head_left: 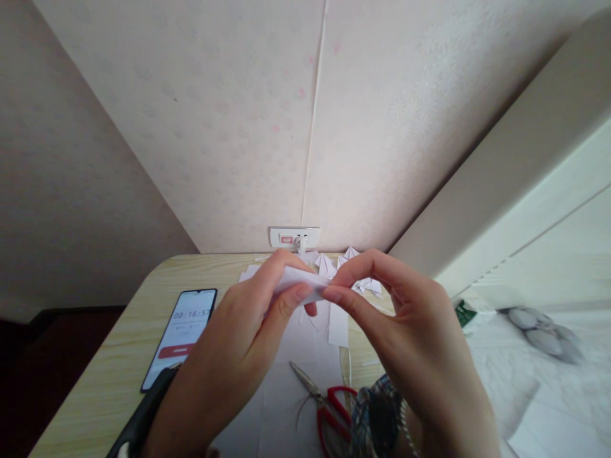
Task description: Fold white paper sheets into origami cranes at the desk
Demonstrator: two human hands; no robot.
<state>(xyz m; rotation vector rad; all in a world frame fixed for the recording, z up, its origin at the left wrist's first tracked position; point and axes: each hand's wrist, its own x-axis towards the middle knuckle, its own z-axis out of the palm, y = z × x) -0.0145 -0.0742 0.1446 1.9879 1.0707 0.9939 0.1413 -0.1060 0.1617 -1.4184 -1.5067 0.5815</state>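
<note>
A small folded piece of white paper is held above the table between my two hands. My left hand grips its left part, with the thumb on the near face and fingers behind. At its right end, my right hand pinches the tip between thumb and forefinger. Below lie white paper sheets and red-handled scissors, their blades pointing up and left. Behind my hands, several folded paper pieces sit near the wall.
A phone showing a running timer lies left on the wooden table. A wall socket with a plug is at the back. A patterned cloth item sits near front. White bedding with grey round shapes is at right.
</note>
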